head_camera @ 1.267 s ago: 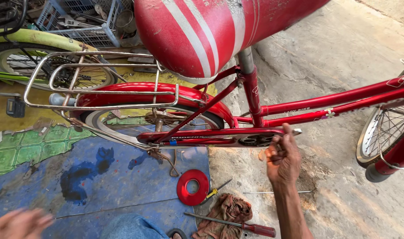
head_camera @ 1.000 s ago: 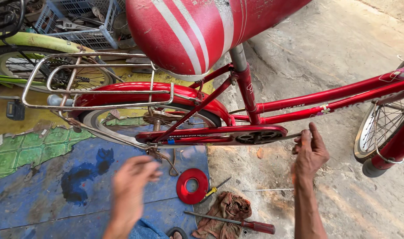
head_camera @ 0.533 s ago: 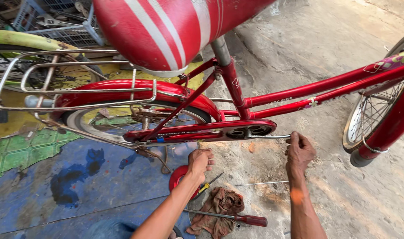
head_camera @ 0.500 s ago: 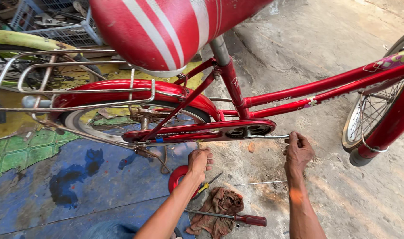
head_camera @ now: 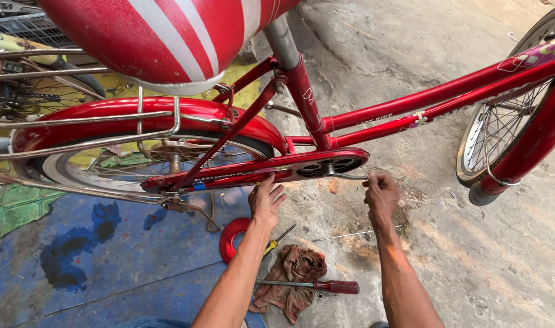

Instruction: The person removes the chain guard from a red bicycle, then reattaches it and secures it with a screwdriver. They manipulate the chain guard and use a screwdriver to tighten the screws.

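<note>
Resting on the lower edge of the red chain guard (head_camera: 259,173), the left hand (head_camera: 266,200) lies open against it, grasping nothing; the right hand (head_camera: 380,194) pinches the metal crank arm (head_camera: 349,177) at the guard's front end. The guard is thin painted sheet metal — stiff but likely slick and dentable, best held along its rim. On the floor beneath lie a red disc (head_camera: 232,238), a brown rag (head_camera: 294,272) and a red-handled screwdriver (head_camera: 317,285). Small flower stickers dot the red frame tube (head_camera: 435,103).

Head camera looks steeply down, close over bicycle (head_camera: 326,130).
</note>
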